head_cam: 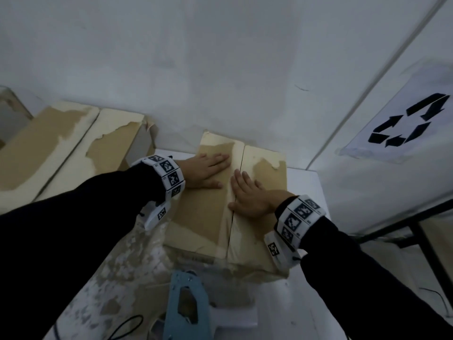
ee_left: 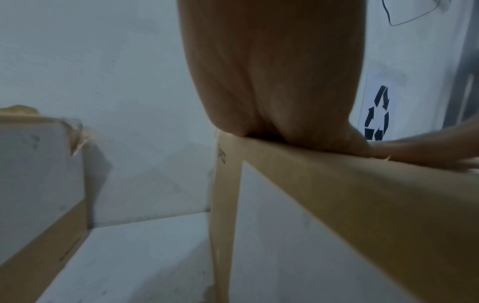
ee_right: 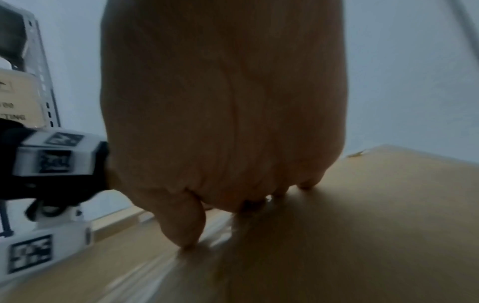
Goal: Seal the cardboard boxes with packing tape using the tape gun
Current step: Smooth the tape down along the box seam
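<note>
Nearest, the pale blue tape gun lies on the white table, its long axis running away toward the box just beyond it. The box is tan cardboard with pale, peeled patches. Its two top flaps are folded shut, and the seam between them also runs near to far. The right hand lies flat with fingers straight on the right flap, thumb at the seam. The left hand presses flat on the left flap. Farther left stands a second box. A recycling sign hangs on the right wall.
</note>
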